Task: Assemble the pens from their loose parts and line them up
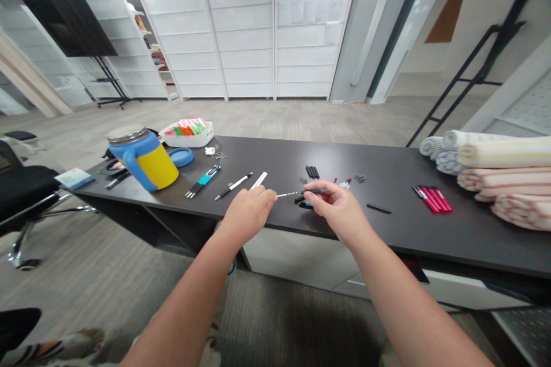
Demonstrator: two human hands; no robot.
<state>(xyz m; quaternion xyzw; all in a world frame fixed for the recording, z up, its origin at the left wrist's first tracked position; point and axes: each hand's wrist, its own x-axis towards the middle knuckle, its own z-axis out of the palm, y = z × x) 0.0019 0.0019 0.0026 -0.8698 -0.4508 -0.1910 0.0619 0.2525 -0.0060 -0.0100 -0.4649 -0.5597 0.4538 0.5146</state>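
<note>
My left hand (252, 206) pinches one end of a thin pale pen refill (288, 194) with dark print on it. Its other end meets a short black pen part (317, 190), which my right hand (338, 203) grips between thumb and fingers; whether the refill sits inside it I cannot tell. Several white tubes (259, 180) lie just beyond my left hand, with a white-and-black pen (233, 186) to their left. Several short black pieces (312, 172) lie beyond my right hand, near small springs (360, 178). Black and teal parts (305, 205) are partly hidden beneath my right hand.
At left stand teal-and-black pens (203, 181), a yellow-and-blue jug (148, 160), a blue lid (181, 156) and a white basket (189, 136). A black tube (379, 208), red pens (433, 199) and rolled cloths (503, 166) lie at right on the dark table (267, 152).
</note>
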